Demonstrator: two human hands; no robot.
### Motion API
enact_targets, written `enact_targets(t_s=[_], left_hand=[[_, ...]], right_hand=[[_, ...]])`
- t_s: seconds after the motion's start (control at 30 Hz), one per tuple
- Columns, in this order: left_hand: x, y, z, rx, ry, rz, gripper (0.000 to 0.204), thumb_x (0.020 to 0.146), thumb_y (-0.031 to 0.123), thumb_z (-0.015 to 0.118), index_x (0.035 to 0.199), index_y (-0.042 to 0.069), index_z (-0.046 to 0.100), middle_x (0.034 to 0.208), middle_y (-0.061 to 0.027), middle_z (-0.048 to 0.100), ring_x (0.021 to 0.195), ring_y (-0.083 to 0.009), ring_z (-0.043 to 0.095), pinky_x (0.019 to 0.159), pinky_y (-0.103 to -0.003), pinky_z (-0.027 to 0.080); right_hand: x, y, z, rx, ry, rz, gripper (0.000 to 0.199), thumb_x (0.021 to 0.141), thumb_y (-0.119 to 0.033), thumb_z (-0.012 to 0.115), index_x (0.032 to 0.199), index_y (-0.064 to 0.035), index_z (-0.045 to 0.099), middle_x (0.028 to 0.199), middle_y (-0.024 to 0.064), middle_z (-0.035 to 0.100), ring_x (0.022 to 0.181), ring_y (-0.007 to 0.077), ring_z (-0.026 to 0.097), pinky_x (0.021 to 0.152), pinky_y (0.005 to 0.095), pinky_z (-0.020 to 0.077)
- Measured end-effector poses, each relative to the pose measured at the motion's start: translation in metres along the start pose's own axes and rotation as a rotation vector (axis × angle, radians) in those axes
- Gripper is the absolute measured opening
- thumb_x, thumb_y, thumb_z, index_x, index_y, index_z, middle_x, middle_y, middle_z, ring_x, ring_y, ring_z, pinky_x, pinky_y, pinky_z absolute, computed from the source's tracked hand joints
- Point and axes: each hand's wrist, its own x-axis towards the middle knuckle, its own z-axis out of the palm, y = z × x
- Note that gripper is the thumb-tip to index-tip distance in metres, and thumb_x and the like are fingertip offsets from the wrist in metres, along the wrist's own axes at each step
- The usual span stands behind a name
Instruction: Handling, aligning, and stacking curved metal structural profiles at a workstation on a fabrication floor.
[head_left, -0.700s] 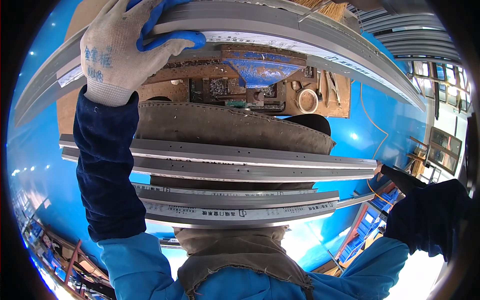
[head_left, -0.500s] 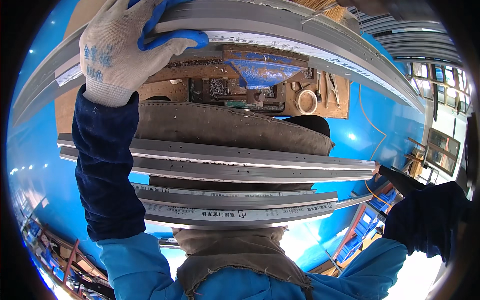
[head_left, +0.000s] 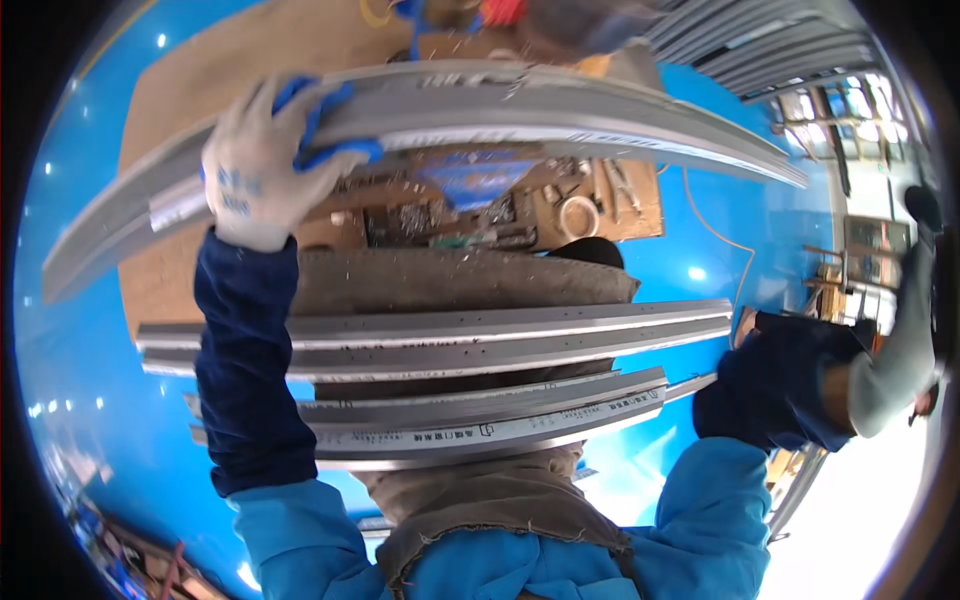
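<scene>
My left hand [head_left: 258, 165], in a pale knitted glove with blue-coated fingers, is wrapped over a long grey metal profile [head_left: 440, 110] near its left part. White film runs along the profile's near side. My right hand [head_left: 890, 375], in what looks like a pale glove, is at the far right rim; its fingers are stretched by the lens and partly cut off, so its grip is unclear. Nearer to my body, two grey profiles with small holes [head_left: 450, 325] lie crosswise. Beside them are film-covered profiles [head_left: 540, 430], nearest my apron [head_left: 480, 500].
Beyond the apron's dark flap, a brown bench [head_left: 200, 90] carries a blue metal block [head_left: 475, 180], a ring-shaped roll [head_left: 578, 220] and hand tools [head_left: 622, 185]. Metal shavings lie around the block. Many grey profiles [head_left: 770, 45] are stacked at the far right. A thin cable [head_left: 715, 225] crosses the blue floor.
My left hand and the held profile have shifted nearer to me, and the hand slightly right. My right arm has drawn inward, bringing a pale hand into view at the rim. The view has shifted too.
</scene>
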Motion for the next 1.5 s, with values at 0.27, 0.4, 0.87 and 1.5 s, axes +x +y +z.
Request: enact_targets(t_s=[0.27,0.4,0.87,1.5], left_hand=[[-0.003,0.01,0.021,-0.096,0.02,0.012,0.053,0.072,0.044,0.075,0.114,0.013,0.069,0.109,-0.0107,0.063,0.093,-0.0331,0.059,0.081,-0.041,0.05],[-0.011,-0.001,0.023,-0.231,0.052,0.047,0.052,0.073,0.041,0.075,0.113,0.01,0.068,0.109,-0.011,0.062,0.094,-0.0343,0.058,0.083,-0.042,0.049],[-0.009,-0.015,0.02,-0.19,-0.024,0.068,0.049,0.07,0.031,0.076,0.112,0.009,0.068,0.109,-0.0128,0.06,0.098,-0.0347,0.057,0.086,-0.042,0.049],[-0.009,0.0,0.01,-0.163,-0.084,0.018,0.05,0.074,0.042,0.071,0.113,0.011,0.069,0.109,-0.0088,0.062,0.096,-0.0308,0.057,0.083,-0.04,0.048]], right_hand=[[-0.077,0.024,0.121,-0.19,0.002,-0.013,0.02,0.076,-0.014,0.072,0.091,-0.0072,0.06,0.067,0.0094,0.062,0.05,0.0292,0.056,0.051,0.0386,0.0454],[-0.082,0.027,0.149,-0.151,0.169,-0.071,0.02,0.084,-0.026,0.069,0.082,-0.0103,0.057,0.068,0.0072,0.062,0.049,0.0278,0.058,0.049,0.0361,0.0467],[-0.078,0.029,0.196,-0.087,0.045,0.139,0.02,0.085,-0.027,0.065,0.093,-0.0098,0.057,0.08,0.0103,0.066,0.066,0.0352,0.064,0.064,0.0433,0.051],[-0.008,-0.013,0.034,0.344,0.423,-0.279,0.04,0.076,0.008,0.07,0.115,-0.0014,0.067,0.102,0.0092,0.071,0.086,0.0188,0.066,0.083,0.0276,0.0517]])
